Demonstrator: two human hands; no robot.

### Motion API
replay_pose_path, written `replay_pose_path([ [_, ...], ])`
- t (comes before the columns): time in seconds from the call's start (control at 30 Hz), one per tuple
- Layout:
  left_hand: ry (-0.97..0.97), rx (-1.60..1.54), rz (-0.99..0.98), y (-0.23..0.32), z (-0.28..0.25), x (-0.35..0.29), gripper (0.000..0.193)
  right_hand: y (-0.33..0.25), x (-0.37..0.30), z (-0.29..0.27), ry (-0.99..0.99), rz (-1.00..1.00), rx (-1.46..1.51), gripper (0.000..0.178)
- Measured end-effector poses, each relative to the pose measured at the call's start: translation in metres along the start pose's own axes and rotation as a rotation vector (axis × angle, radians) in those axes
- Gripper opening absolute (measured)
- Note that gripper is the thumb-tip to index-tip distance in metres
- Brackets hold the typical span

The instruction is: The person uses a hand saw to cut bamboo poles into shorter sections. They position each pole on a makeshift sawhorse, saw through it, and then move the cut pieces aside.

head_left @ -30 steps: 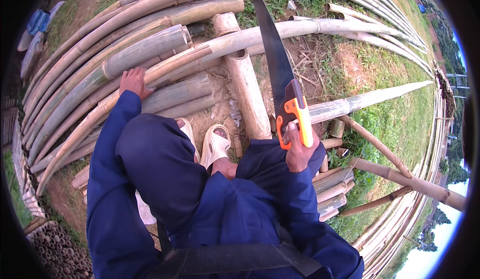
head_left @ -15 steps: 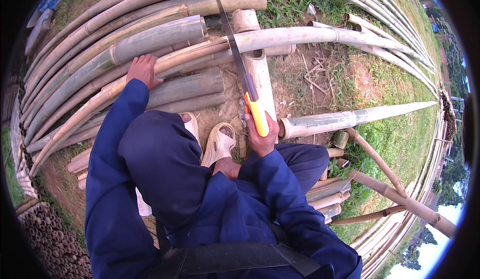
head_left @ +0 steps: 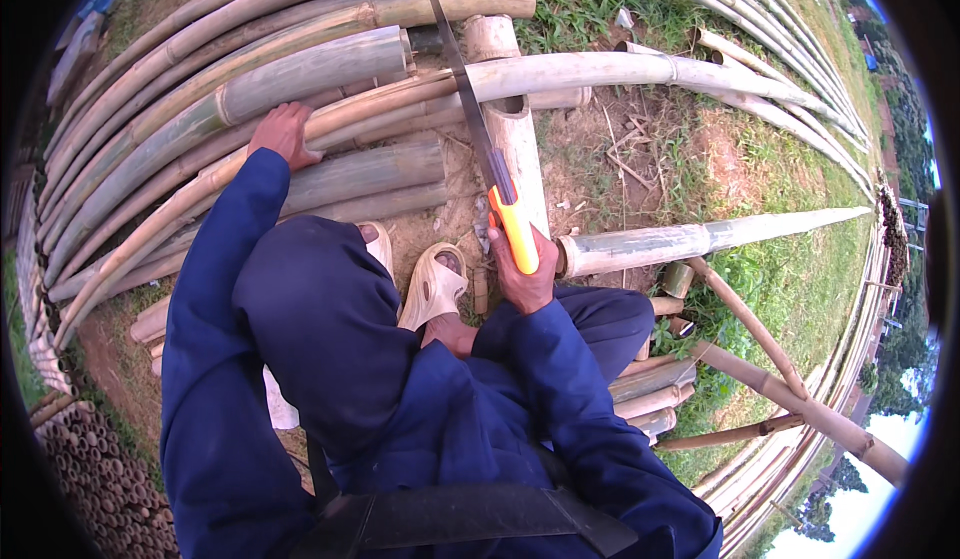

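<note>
A long bamboo pole (head_left: 570, 71) runs across from left to right, brownish left of the saw and pale to its right. My right hand (head_left: 524, 271) is closed around the yellow-orange handle of a hand saw (head_left: 474, 109). The saw's dark blade points away from me and crosses the pole where its colour changes; how deep it sits I cannot tell. Farther left, my left hand (head_left: 285, 135) is wrapped over the same pole, fingertips partly hidden. A thick upright-looking bamboo piece (head_left: 515, 154) lies crosswise under the pole, near the blade.
Several bamboo poles (head_left: 320, 64) lie side by side at left. Another pole (head_left: 640, 253) stretches right beside my knee. Crossed bamboo supports (head_left: 770, 399) stand at lower right, near short bamboo lengths (head_left: 655, 384). My sandalled foot (head_left: 436, 284) rests on bare soil. Stacked bamboo ends (head_left: 105, 479) fill the lower left.
The view has shifted slightly. My left hand appears a little farther left on the pole, while the saw stays across it at nearly the same spot.
</note>
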State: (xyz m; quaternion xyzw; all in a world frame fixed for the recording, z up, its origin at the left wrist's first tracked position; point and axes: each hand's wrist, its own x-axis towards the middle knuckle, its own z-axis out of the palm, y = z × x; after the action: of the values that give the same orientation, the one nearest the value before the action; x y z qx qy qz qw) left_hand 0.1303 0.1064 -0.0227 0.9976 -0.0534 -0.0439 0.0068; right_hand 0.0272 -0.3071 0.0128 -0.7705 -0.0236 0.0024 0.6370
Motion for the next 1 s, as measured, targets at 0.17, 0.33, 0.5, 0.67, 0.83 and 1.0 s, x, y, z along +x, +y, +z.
replay_pose_path([
  [0.17, -0.034, -0.002, -0.018, 0.009, -0.008, 0.004, 0.077, -0.001, -0.041, -0.018, -0.007, -0.039, -0.114, 0.02],
  [0.33, -0.009, 0.007, -0.008, 0.0, 0.003, 0.006, 0.078, -0.003, 0.003, 0.012, 0.019, -0.011, -0.055, 0.013],
  [0.5, -0.096, 0.001, -0.063, 0.002, -0.006, 0.006, 0.077, -0.007, -0.06, -0.017, 0.008, 0.041, -0.077, 0.017],
  [0.67, -0.128, 0.0, -0.14, 0.01, -0.011, 0.007, 0.078, -0.009, -0.054, -0.014, 0.026, -0.004, -0.108, 0.019],
  [0.83, -0.184, 0.016, -0.101, 0.002, -0.009, 0.01, 0.083, -0.005, 0.01, 0.018, -0.001, 0.026, -0.044, 0.017],
  [1.0, -0.219, 0.024, -0.13, 0.011, -0.016, 0.009, 0.081, -0.008, -0.09, -0.028, -0.018, 0.015, -0.131, 0.026],
])
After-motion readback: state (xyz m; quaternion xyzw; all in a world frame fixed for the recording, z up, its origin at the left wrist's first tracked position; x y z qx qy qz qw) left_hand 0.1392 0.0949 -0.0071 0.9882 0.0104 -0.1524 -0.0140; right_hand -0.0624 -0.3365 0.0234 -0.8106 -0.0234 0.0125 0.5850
